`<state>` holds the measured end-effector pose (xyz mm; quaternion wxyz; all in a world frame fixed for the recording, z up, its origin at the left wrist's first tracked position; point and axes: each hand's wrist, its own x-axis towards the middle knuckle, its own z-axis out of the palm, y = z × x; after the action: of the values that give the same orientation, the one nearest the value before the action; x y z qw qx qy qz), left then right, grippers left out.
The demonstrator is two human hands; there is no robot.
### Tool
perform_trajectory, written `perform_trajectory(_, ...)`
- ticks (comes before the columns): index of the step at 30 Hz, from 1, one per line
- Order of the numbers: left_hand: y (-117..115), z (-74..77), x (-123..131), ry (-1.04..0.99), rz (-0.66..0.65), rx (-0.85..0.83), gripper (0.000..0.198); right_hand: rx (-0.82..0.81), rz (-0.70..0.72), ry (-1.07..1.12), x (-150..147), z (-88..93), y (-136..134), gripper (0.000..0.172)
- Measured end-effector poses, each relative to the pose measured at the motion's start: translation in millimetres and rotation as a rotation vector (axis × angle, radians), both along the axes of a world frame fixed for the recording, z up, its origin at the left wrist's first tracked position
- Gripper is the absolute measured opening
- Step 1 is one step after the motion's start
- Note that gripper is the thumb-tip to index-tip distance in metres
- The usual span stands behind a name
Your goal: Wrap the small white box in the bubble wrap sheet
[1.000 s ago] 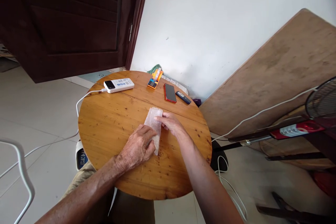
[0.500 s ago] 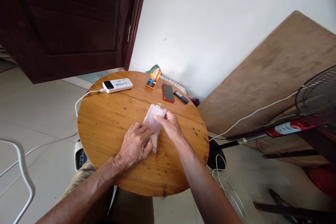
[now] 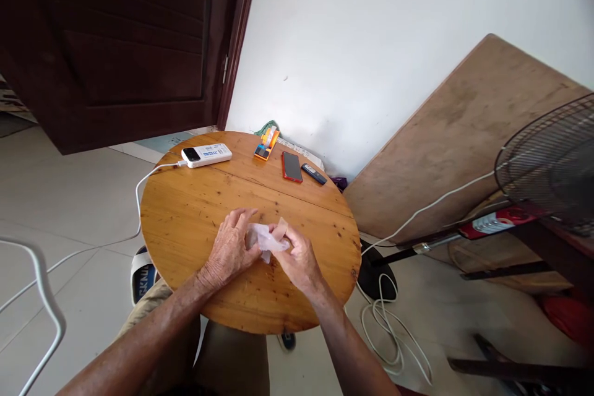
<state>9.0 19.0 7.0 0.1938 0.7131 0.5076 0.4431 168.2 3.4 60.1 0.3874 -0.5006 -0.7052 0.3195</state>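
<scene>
A crumpled piece of bubble wrap (image 3: pixel 266 237), folded small, is held between both hands over the near part of the round wooden table (image 3: pixel 185 210). My left hand (image 3: pixel 232 249) grips its left end, with the thumb below and the fingers curved above. My right hand (image 3: pixel 298 258) pinches the right end between thumb and fingers. A beige strip like tape (image 3: pixel 281 228) sticks up at the right fingers. Whether anything lies inside the wrap cannot be seen.
Along the table's far side lie a white power bank (image 3: pixel 206 155) with a cable, an orange tape dispenser (image 3: pixel 266 143), a red-edged phone (image 3: pixel 292 167) and a small dark device (image 3: pixel 314 174). A fan (image 3: pixel 547 161) and a leaning board (image 3: pixel 445 136) stand at the right.
The bubble wrap, earlier lying lengthwise and flatter on the table, is now folded smaller and held between both hands, nearer to me. The right hand has moved down toward the left.
</scene>
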Motion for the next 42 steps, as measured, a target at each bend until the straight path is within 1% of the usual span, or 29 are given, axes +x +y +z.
perform_trajectory(1,1.1,-1.5,-0.7,-0.009,-0.042,-0.005,0.053,0.027,0.014,-0.018,-0.6,-2.7,-4.8,0.008)
perform_trajectory(4,3.5,-4.2,-4.7,-0.052,-0.154,-0.023,0.029,0.150,0.037,-0.079,-1.3,-11.7,-17.1,0.010)
perform_trajectory(6,3.4,-3.2,-10.4,-0.087,-0.234,-0.035,0.025,0.219,0.045,-0.099,-0.8,-16.9,-22.1,0.013)
perform_trajectory(9,0.3,1.8,-23.8,-0.099,-0.350,-0.044,0.032,0.303,0.080,-0.141,0.8,-23.0,-25.0,0.019)
perform_trajectory(12,-3.2,4.5,-36.3,-0.042,-0.439,-0.082,0.049,0.395,0.105,-0.213,1.6,-30.8,-24.0,0.028)
perform_trajectory(14,-3.5,2.0,-38.8,-0.012,-0.450,-0.087,0.056,0.446,0.093,-0.250,1.4,-37.4,-22.5,0.033)
perform_trajectory(16,-1.9,-2.6,-35.9,-0.022,-0.422,-0.088,0.056,0.476,0.077,-0.258,0.5,-42.9,-21.0,0.036)
perform_trajectory(18,0.5,-6.0,-30.2,-0.063,-0.389,-0.096,0.054,0.476,0.063,-0.231,-0.6,-44.6,-19.3,0.037)
perform_trajectory(21,3.7,-2.4,-22.4,-0.148,-0.363,-0.094,0.045,0.388,0.033,-0.146,-1.4,-37.0,-15.0,0.030)
perform_trajectory(23,5.5,5.6,-19.6,-0.185,-0.324,-0.122,0.036,0.252,-0.003,-0.068,-0.7,-28.3,-9.3,0.019)
perform_trajectory(25,8.0,14.7,-18.0,-0.162,-0.259,-0.218,0.027,0.069,-0.031,0.031,0.8,-21.4,-1.2,0.006)
perform_trajectory(26,9.7,18.5,-17.2,-0.126,-0.228,-0.285,0.026,-0.027,-0.039,0.089,1.5,-19.8,3.4,0.005)
perform_trajectory(28,13.8,23.7,-15.3,-0.055,-0.188,-0.402,0.029,-0.201,-0.055,0.214,2.4,-20.1,12.1,0.015)
perform_trajectory(30,18.0,25.7,-12.7,-0.016,-0.163,-0.456,0.032,-0.325,-0.076,0.323,2.9,-23.5,18.0,0.024)
perform_trajectory(32,21.0,26.5,-10.4,0.030,-0.126,-0.449,0.031,-0.373,-0.067,0.405,3.8,-26.9,19.8,0.032)
perform_trajectory(35,21.6,29.1,-8.9,0.141,-0.051,-0.429,0.030,-0.373,0.069,0.464,6.4,-30.1,16.4,0.045)
perform_trajectory(37,19.7,31.4,-9.7,0.179,-0.029,-0.422,0.032,-0.363,0.149,0.460,7.4,-32.4,12.9,0.054)
perform_trajectory(39,17.3,32.4,-11.9,0.133,-0.072,-0.388,0.037,-0.341,0.153,0.450,6.2,-35.1,10.5,0.058)
perform_trajectory(42,16.4,29.7,-16.1,-0.098,-0.208,-0.348,0.044,-0.329,0.098,0.484,1.3,-38.1,9.8,0.061)
